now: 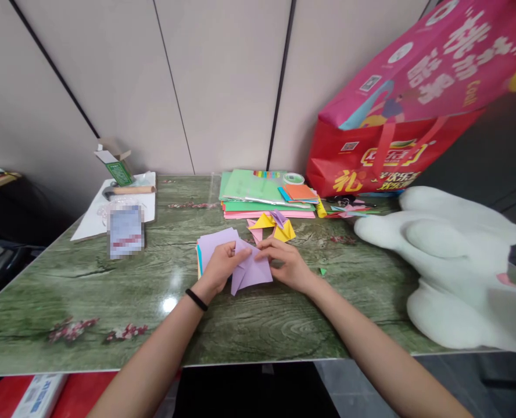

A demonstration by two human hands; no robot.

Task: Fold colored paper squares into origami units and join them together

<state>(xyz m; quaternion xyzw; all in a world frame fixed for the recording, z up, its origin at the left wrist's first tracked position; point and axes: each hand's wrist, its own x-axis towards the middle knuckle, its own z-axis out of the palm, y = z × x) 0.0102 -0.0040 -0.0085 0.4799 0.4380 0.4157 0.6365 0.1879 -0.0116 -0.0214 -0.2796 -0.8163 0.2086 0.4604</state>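
Observation:
A partly folded sheet of purple origami paper (260,274) is held between both hands over the green table. My left hand (221,264), with a black band at the wrist, pinches its left side, thumb on top. On the right edge, the fingers and thumb of my right hand (286,262) close around the paper. Under and left of my left hand lies a stack of coloured paper (212,241) with purple uppermost and blue and yellow edges showing. Just beyond my hands sit folded paper pieces (285,229) in yellow, pink and purple.
Green and pink sheets (244,191) lie at the back, topped by small orange squares (299,192) and a tape roll (293,179). Red and pink bags (358,157) and a white plush toy (454,261) occupy the right. A hammer (131,190) and green box (119,171) are at left.

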